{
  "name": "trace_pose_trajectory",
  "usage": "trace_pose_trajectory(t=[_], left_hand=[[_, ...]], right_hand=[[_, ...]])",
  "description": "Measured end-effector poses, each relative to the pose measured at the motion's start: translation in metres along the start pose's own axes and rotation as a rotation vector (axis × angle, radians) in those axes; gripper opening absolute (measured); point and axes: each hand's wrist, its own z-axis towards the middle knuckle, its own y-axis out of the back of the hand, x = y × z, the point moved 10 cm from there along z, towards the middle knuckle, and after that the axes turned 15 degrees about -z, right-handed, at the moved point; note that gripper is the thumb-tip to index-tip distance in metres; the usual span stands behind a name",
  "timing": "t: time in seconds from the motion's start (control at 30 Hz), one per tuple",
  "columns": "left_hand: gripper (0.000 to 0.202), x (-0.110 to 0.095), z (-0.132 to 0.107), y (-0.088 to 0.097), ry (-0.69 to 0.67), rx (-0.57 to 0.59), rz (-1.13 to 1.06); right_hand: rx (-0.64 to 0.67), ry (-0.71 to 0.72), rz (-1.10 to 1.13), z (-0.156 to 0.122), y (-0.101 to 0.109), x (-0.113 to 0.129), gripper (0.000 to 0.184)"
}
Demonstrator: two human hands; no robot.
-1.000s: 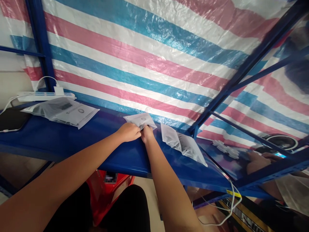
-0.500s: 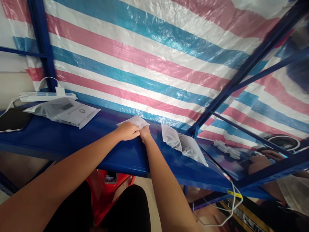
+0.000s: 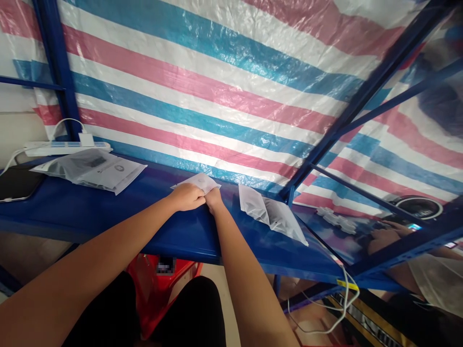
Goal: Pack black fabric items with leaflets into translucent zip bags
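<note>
A frosted plastic bag [image 3: 202,181] with faint print lies at the back of the blue shelf. My left hand [image 3: 188,196] is closed on its near edge, fingers curled in. Close beside it, my right hand [image 3: 213,198] reaches to the bag's right end. Its fingers are hidden by the bag, and whether they are inside or beneath it I cannot tell. To the right rests another frosted bag [image 3: 253,205], creased across the middle, with something dark in its lower half. A larger printed frosted bag [image 3: 108,171] lies to the left.
A white power strip [image 3: 47,148] with a plugged-in charger and a dark tablet-like device [image 3: 20,183] sit at the left end. Beyond a blue post are white parts [image 3: 336,220] and another person's hand [image 3: 387,236]. White cables [image 3: 347,308] hang off the shelf. A red stool [image 3: 155,294] stands below.
The view has shifted slightly. Both hands stay at the bag in nearly the same pose, and a faint printed mark now shows on it.
</note>
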Motion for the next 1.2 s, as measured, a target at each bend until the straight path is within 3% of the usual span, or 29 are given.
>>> trace_pose_trajectory(t=[0.2,0.27,0.47,0.57,0.63,0.8,0.87,1.03,1.2], left_hand=[[0.032,0.002,0.0,0.002,-0.041,-0.053,0.057],[0.031,0.003,-0.001,0.003,-0.033,-0.079,0.076],[0.031,-0.005,-0.004,0.016,-0.064,-0.209,0.082],[0.022,-0.004,-0.007,0.038,-0.122,-0.377,0.047],[0.018,0.01,-0.008,0.047,-0.109,-0.435,-0.008],[0.023,0.068,-0.002,0.041,0.058,-0.344,-0.288],[0.022,0.079,-0.003,0.041,0.083,-0.344,-0.357],[0.022,0.063,-0.003,0.036,-0.025,-0.303,-0.35],[0.042,0.022,-0.001,0.013,-0.181,-0.112,-0.287]], right_hand=[[0.213,0.082,0.204,-0.004,-0.021,0.009,0.036],[0.223,0.077,0.227,-0.003,-0.023,0.008,0.033],[-0.18,-0.152,0.287,0.006,0.019,-0.019,0.013],[-0.218,-0.259,0.462,0.006,0.024,-0.029,0.021],[-0.196,-0.259,0.45,0.007,0.023,-0.028,0.022],[-0.194,-0.179,-0.044,0.005,0.028,-0.02,0.017],[-0.204,-0.14,-0.209,0.004,0.031,-0.015,0.019],[-0.321,-0.106,-0.346,-0.001,0.048,-0.009,0.021],[-0.54,-0.191,-0.339,-0.009,0.073,-0.018,0.019]])
